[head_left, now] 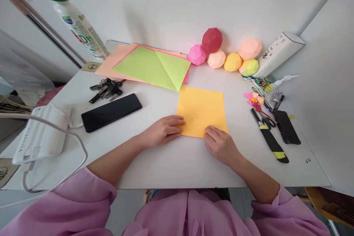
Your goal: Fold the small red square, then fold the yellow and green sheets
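Note:
A square of orange-yellow paper (201,107) lies flat on the white tabletop in front of me, with a faint crease in its lower half. My left hand (163,131) holds its lower left edge, fingers bent and close together, the thumb hardly visible. At the lower right of the sheet, my right hand (219,142) has its closed fingers on the edge; its thumb is hidden. Just behind the square, a lime green sheet (155,66) rests on a stack of pink and peach paper.
Faceted paper balls (212,40) stand along the back wall. To the right lie a utility knife (269,139), scissors (267,121), a dark phone (287,127) and small paper scraps (254,99). A black phone (112,112), keys (107,89) and a white power bank (42,134) with cable occupy the left.

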Tool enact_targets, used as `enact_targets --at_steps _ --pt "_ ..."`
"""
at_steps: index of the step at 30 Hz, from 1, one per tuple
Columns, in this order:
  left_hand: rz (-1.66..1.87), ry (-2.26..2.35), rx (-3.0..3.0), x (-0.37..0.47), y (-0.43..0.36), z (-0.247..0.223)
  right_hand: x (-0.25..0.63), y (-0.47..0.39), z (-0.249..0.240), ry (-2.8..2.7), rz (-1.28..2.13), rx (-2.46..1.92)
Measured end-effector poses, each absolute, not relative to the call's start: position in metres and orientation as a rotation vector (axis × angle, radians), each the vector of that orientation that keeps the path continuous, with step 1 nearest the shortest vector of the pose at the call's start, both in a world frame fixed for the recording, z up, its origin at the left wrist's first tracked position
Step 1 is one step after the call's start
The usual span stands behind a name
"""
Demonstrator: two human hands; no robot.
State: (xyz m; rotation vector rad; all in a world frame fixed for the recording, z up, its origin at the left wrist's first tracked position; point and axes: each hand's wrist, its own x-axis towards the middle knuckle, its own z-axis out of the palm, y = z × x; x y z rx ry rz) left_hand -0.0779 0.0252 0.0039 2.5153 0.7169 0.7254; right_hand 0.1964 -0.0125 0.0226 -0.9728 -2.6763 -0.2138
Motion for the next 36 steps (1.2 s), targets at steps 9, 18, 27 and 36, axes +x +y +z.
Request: enact_targets --at_steps 9,18,27,36 --pt "0.824 0.822 2.511 -0.077 0.032 -0.003 0.160 -0.045 0.020 -3.002 0.339 -0.755" --pt "0.889 0.846 2.437 -0.076 0.034 -0.002 0.161 -0.054 0.019 -3.022 0.518 -0.377" --pt "0.967 0.891 2.384 -0.074 0.035 -0.003 0.150 -0.029 0.017 -3.054 0.476 -0.615" --pt "0.988 1.267 2.029 -0.079 0.026 0.004 0.161 -0.029 0.014 -2.934 0.215 -1.072"
